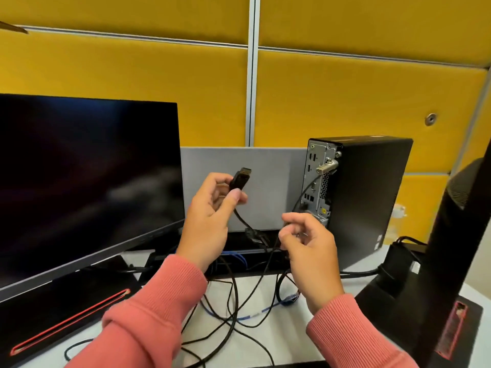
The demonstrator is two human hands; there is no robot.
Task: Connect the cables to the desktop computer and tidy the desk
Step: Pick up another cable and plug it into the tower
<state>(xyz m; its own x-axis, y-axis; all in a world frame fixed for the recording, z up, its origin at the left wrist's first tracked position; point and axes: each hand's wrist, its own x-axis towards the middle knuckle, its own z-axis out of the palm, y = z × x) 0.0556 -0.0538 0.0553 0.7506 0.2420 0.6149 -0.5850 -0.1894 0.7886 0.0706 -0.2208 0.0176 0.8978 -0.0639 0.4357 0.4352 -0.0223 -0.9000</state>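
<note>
Left hand pinches a flat black display-type plug between thumb and fingers, metal end tipped up toward 1 o'clock, probably so the person can read its shape before choosing a socket. Its thin black cable drops toward 5 o'clock into the tangle.

Right hand, near the left but not touching it, has fingers curled round another dark cable; the end it holds is hidden.

Small black desktop tower stands upright at 2 o'clock from the hands, its grey port panel turned toward them, one cable already plugged in low down.

Loose black and blue cables sprawl over the white desk, between a dark monitor at 9 o'clock and a second black stand at 3 o'clock. Tidying not yet done.
</note>
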